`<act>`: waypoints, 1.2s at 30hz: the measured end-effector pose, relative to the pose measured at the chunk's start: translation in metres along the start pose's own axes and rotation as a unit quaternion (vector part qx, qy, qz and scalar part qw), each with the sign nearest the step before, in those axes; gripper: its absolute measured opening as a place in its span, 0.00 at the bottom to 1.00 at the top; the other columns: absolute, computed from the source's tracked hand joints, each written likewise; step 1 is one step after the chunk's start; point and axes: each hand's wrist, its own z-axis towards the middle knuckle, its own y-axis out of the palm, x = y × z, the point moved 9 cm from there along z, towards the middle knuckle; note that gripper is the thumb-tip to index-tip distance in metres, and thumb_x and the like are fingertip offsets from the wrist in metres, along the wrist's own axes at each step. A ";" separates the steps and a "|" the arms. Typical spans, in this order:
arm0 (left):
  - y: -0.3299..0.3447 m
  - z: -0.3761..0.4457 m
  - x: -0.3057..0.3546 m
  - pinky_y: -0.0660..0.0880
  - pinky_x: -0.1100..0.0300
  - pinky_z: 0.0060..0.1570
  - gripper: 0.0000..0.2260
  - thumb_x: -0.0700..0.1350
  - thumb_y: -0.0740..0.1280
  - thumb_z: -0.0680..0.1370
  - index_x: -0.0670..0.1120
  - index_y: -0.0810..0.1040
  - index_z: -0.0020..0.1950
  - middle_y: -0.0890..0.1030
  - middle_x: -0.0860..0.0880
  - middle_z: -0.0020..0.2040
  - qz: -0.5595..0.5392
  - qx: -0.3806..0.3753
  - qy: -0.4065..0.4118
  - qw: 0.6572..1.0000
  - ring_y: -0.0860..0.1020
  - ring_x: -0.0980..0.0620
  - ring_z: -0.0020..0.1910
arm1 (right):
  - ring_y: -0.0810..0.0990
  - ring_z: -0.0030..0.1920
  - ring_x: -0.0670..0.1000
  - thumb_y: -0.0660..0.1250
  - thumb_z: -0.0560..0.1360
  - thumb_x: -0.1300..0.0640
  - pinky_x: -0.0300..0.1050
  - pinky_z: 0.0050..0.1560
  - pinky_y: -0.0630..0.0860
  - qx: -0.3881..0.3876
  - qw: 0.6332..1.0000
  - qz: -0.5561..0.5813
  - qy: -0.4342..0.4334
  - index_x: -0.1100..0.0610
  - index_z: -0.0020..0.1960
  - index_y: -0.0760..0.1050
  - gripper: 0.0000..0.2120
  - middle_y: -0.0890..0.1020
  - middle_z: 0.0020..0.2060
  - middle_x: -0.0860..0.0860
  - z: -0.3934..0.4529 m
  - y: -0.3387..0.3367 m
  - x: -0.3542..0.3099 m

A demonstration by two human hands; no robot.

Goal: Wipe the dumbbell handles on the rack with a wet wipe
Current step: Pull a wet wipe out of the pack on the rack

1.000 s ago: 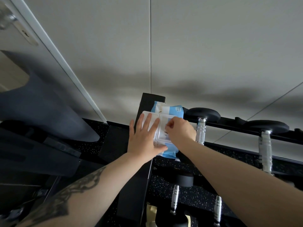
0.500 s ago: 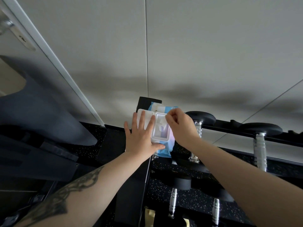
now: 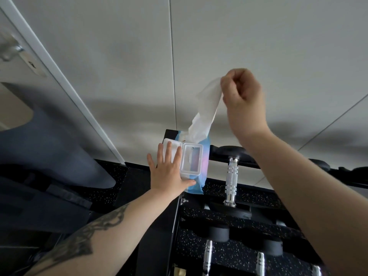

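A blue pack of wet wipes (image 3: 200, 172) lies on the top left corner of the black dumbbell rack (image 3: 159, 236), its white flip lid open to the left. My left hand (image 3: 169, 172) lies flat on the lid and the pack's left side, fingers spread. Up and to the right, my right hand (image 3: 242, 96) pinches a white wet wipe (image 3: 205, 112) that stretches from the pack's opening. Just right of the pack sits a dumbbell with a knurled chrome handle (image 3: 231, 180) on the top tier.
More dumbbells with chrome handles (image 3: 207, 257) sit on the lower tier, on black speckled flooring. A white panelled wall (image 3: 219, 46) stands behind the rack. At left a door frame (image 3: 65, 90) and door handle (image 3: 11, 51); dark equipment (image 3: 49, 196) lies low left.
My right hand has risen from the pack's opening up and to the right, drawing a wipe out with it. My left hand has stayed pressed on the pack.
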 end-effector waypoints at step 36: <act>0.028 0.010 0.048 0.36 0.53 0.74 0.28 0.56 0.46 0.83 0.48 0.36 0.77 0.32 0.49 0.75 0.007 -0.069 0.141 0.988 0.33 0.47 0.75 | 0.68 0.30 0.43 0.61 0.78 0.59 0.40 0.36 0.68 0.056 0.986 -0.097 0.121 0.51 0.43 0.70 0.06 0.72 0.32 0.45 -0.060 -0.063 0.082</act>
